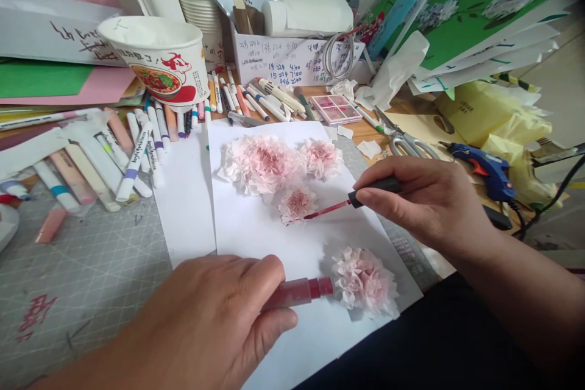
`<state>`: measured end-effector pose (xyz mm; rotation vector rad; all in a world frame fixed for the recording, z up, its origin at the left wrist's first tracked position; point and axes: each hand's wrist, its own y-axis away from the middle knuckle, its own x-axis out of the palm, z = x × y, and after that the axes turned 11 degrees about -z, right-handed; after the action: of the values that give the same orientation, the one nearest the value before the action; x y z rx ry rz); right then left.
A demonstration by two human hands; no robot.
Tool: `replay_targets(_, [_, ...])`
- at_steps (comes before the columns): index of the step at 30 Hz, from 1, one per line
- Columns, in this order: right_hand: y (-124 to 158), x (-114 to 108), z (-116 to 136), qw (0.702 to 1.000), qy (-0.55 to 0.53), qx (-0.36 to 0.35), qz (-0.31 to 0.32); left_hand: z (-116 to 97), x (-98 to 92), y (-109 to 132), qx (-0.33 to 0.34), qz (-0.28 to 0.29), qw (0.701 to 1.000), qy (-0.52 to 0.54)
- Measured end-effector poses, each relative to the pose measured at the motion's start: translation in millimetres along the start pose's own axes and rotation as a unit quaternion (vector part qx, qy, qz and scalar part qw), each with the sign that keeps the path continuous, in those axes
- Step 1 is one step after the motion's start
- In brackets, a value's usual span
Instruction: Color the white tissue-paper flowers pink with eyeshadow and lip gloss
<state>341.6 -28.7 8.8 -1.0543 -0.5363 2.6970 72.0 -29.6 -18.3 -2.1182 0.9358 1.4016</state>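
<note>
Between the thumb and fingers of my right hand (411,201) is a lip gloss applicator (333,207) with a black cap and a dark red tip. That tip is at the lower right edge of a small pink tissue-paper flower (297,204). My left hand (228,311) is closed around the uncapped lip gloss tube (299,292), its open neck pointing right. A pale pink flower (365,280) lies just right of the neck. Farther back on the white paper (256,237) are a large flower (260,161) and a smaller one (320,157).
Many markers (137,164) crowd the left and back, near a paper noodle cup (155,61). A pink makeup palette (336,109), scissors (406,137) and a blue glue gun (479,167) with a black cord lie at the back right. A grey cutting mat (91,280) covers the left.
</note>
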Motion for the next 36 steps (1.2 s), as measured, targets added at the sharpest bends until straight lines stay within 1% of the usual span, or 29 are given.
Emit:
replay_targets(4, [0, 5, -3, 1.000, 0.012, -0.005, -0.003, 2, 2.3, 1, 0.022, -0.018, 1.000, 0.004])
replay_targets(10, [-2, -1, -1, 1.000, 0.019, 0.020, -0.008, -3, -1.8, -1, 0.002, 0.008, 1.000, -0.012])
replay_targets(15, [-1, 0, 1, 1.000, 0.000, 0.025, -0.001, -3, -3.0, -1, -0.006, 0.007, 1.000, -0.012])
replay_targets(19, [0, -1, -1, 1.000, 0.014, 0.025, 0.008, -1, -1.5, -1, 0.010, -0.006, 1.000, -0.004])
replay_targets(24, [-1, -5, -1, 0.999, 0.010, 0.040, 0.008, 8, 9.0, 1, 0.048, -0.040, 0.998, 0.018])
replay_targets(27, [0, -5, -1, 0.999, 0.001, 0.035, 0.008, 10, 13.0, 2, 0.057, -0.056, 0.996, 0.026])
replay_targets(29, [0, -4, -1, 0.999, -0.001, 0.030, 0.016, 9, 11.1, 2, 0.049, -0.047, 0.997, 0.024])
replay_targets(32, [0, -4, -1, 0.999, -0.003, 0.029, 0.023, 3, 3.6, 1, 0.015, -0.007, 1.000, 0.012])
replay_targets(36, [-1, -4, 1, 0.999, -0.015, 0.033, 0.004, -2, -3.1, -1, -0.015, 0.015, 1.000, 0.010])
